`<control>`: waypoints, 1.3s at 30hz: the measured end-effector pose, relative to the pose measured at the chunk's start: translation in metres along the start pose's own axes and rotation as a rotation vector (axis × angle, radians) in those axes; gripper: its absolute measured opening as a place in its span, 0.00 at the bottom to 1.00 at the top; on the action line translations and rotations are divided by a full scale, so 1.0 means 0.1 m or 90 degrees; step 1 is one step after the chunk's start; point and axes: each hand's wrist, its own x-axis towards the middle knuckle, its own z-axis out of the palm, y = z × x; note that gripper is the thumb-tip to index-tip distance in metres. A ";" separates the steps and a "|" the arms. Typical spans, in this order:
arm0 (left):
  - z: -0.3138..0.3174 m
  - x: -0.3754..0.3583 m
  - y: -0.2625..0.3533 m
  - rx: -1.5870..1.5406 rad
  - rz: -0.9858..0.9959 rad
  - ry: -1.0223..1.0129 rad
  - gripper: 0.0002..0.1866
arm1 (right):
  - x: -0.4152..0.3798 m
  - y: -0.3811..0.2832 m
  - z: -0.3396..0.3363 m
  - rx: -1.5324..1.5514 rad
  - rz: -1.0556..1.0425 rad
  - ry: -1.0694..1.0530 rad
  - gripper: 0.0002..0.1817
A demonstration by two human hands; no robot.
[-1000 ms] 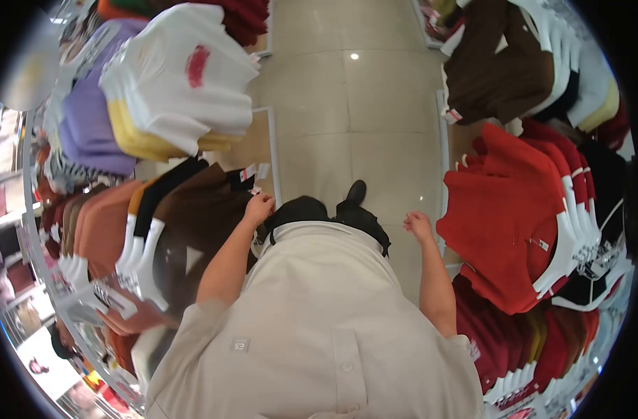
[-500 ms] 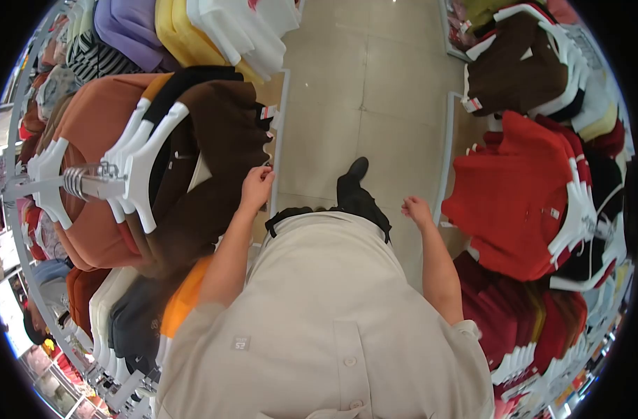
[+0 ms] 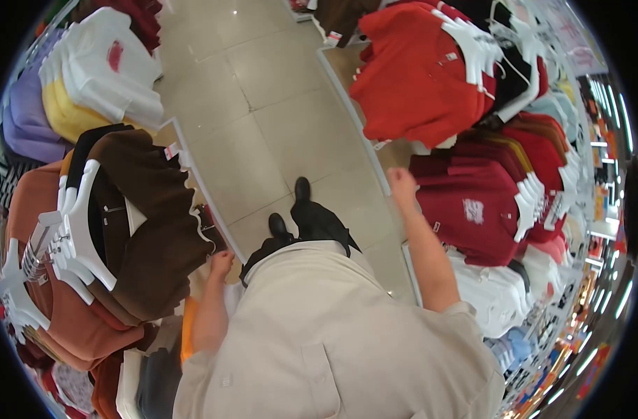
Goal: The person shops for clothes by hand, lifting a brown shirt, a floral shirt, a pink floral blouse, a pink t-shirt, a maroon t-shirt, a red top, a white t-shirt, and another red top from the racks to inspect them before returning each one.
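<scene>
Left hand (image 3: pixel 222 265) and right hand (image 3: pixel 403 187) loosely curled, near brown sweater (image 3: pixel 153 216) and maroon shirt (image 3: pixel 470 209) respectively.

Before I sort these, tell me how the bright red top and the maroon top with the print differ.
The bright red top is a vivid red; the maroon top is darker. The maroon top has a pale print, while none shows on the bright red top. The bright red top hangs farther ahead than the maroon top. Both hang right of the aisle.

A brown top (image 3: pixel 148 244) hangs from a white hanger (image 3: pixel 88 223) — opposite, a pale-printed maroon shirt (image 3: pixel 465 185) hangs too.
</scene>
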 end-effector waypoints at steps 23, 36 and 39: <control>1.06 -0.43 -0.18 -0.026 0.079 0.073 0.09 | 2.15 -0.59 -1.90 -0.202 -0.036 0.275 0.27; 2.65 -1.59 5.79 0.274 0.798 0.100 0.22 | 2.24 -0.38 -2.27 0.084 -0.099 0.179 0.23; 2.95 -1.62 6.87 0.237 1.045 0.169 0.27 | 2.13 -0.41 -2.54 0.136 -0.128 0.171 0.22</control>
